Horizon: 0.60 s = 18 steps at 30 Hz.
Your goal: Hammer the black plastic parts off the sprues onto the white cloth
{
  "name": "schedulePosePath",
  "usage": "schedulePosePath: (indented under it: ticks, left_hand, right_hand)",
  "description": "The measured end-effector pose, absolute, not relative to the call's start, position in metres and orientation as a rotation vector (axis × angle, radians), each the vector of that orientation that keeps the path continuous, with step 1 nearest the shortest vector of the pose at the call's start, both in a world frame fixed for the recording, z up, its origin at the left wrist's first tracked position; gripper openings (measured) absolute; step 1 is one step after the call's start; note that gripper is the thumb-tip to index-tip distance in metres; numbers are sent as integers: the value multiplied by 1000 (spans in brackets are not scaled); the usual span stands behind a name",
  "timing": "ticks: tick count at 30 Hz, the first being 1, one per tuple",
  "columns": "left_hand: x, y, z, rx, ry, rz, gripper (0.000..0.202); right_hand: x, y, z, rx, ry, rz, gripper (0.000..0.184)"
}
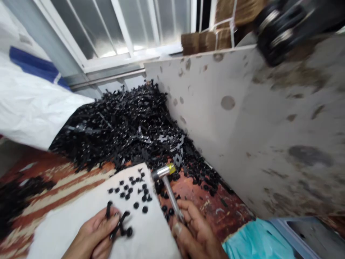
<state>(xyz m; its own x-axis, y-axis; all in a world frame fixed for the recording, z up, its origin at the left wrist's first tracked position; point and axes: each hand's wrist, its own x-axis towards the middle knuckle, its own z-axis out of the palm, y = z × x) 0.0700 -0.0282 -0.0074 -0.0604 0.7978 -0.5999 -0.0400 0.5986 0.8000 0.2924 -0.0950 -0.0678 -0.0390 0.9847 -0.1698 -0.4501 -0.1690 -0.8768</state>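
Pinched in the fingers of my left hand (pixel 97 232) is a black plastic part (pixel 120 225) with round-headed ends, held above a white board (pixel 81 205). Several small black round-headed pieces (pixel 136 205) lie loose on that board, just beyond the fingers. My right hand (pixel 195 230) is closed around the metal handle of a small mallet (pixel 171 196). Its head has a yellow face on one end and a dark one on the other, and it is over the board's right edge.
A large heap of black plastic parts (pixel 124 122) rises against the window wall. To its right leans a stained grey panel (pixel 229 126). A white sack (pixel 32 97) is at left, a turquoise plastic bag (pixel 258 241) at lower right, and a black device (pixel 280 32) at upper right.
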Motion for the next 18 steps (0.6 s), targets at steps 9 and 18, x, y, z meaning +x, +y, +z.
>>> schedulePosePath:
  ticks: [9,18]
  left_hand:
    - [87,-27,2,611,1380,891,45]
    - [94,-22,3,614,1421,860,15]
  right_hand:
    - [300,-96,-46,-1089,-808,1455,43]
    - [301,-97,-49,-1076,-801,1381,39]
